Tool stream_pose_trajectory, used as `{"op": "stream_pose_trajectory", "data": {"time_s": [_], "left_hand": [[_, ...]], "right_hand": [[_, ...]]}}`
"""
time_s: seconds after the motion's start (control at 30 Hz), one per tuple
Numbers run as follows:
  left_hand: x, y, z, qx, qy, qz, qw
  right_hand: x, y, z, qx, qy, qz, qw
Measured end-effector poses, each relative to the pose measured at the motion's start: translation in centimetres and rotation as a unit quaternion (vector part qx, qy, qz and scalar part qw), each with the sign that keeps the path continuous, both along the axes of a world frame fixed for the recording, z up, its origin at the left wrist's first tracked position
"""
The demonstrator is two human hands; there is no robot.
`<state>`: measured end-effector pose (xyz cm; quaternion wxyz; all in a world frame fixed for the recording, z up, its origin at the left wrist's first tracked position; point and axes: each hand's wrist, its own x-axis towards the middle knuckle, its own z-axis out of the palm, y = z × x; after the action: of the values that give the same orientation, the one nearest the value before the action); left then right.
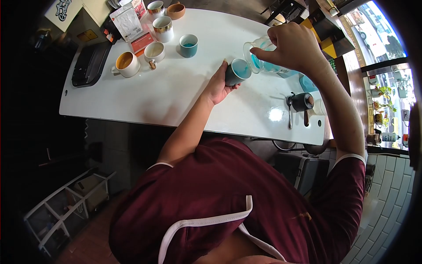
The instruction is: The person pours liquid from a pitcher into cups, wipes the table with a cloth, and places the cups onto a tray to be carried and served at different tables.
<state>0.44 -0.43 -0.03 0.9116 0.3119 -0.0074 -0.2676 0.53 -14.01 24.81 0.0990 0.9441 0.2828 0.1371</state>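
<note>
Table (154, 99): white top, reaching beneath both hands.
Black tray (92, 64): flat on the table's left end, well apart from the hands.
Right hand (294, 46): raised, closed from above around a glass vessel (256, 67); some fingers are hidden.
Glass vessel: tilted, mouth toward the held cup (233, 78); whether the rims touch cannot be told.
Left hand (217, 86): wrapped around the held cup, thumb on one side, fingers beneath and beyond.
Held cup: in front of the person, tipped toward the vessel; blue liquid (240, 67) shows inside.
Pour: judged in hand, vessel to cup; the next move appears to call for a steady cup and a controlled tilt, with the cup's level watched.
Second cup (188, 51): upright on the table, left of the held cup, blue inside.
Spoon (289, 115): on the table, beside a dark canister (301, 102).
</note>
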Motion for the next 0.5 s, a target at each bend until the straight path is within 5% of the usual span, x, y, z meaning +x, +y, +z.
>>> {"op": "stream_pose_trajectory", "data": {"time_s": [0.5], "left_hand": [[0.6,-0.6,-0.9,-0.004,0.004,-0.008,1.0]], "right_hand": [[0.1,-0.4,-1.4,-0.022,-0.048,-0.01,0.999]]}}
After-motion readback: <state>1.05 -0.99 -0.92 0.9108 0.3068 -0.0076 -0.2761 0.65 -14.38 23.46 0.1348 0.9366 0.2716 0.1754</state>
